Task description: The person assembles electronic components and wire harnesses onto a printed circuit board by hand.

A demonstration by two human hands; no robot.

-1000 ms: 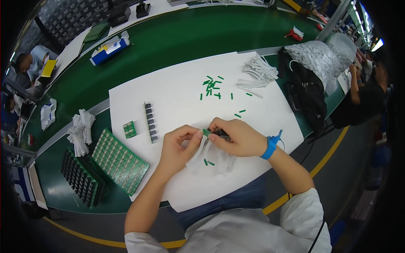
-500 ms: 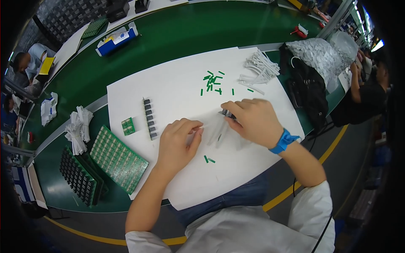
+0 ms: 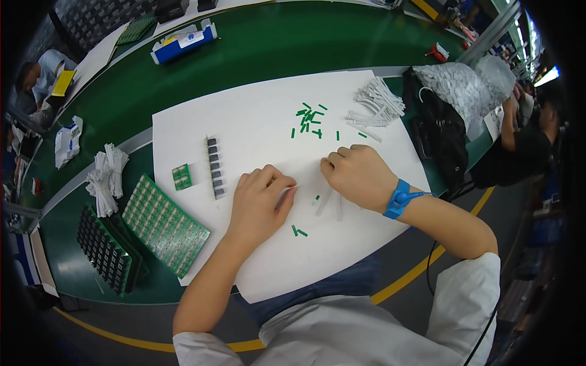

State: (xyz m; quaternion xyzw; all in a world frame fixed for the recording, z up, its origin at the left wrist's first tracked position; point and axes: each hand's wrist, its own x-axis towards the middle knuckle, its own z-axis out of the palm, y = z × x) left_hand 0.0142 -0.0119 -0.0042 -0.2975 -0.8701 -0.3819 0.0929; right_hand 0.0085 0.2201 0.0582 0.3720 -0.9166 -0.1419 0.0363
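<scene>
My left hand (image 3: 259, 201) rests over the white sheet (image 3: 262, 128), thumb and fingers bent together around something too small and hidden to name. Across from it, my right hand (image 3: 359, 179) is curled closed, knuckles up, and what its fingers hold is out of sight. A blue wrist strap (image 3: 398, 199) circles the right wrist. Between the hands lie pale translucent strips (image 3: 322, 204) and a small green piece (image 3: 315, 199). A row of dark components (image 3: 213, 168) stands left of my left hand, beside a small green circuit board (image 3: 181, 177).
Loose green pieces (image 3: 307, 119) lie toward the far side, near a bundle of white strips (image 3: 378, 104). To the left are a green circuit panel (image 3: 165, 226), a stack of boards with black parts (image 3: 107, 250) and white bundles (image 3: 107, 177). A black bag (image 3: 445, 131) sits at right.
The dark component seen in my right fingers is no longer visible, and those fingers have curled further under. My left hand keeps nearly the same place and bent pose.
</scene>
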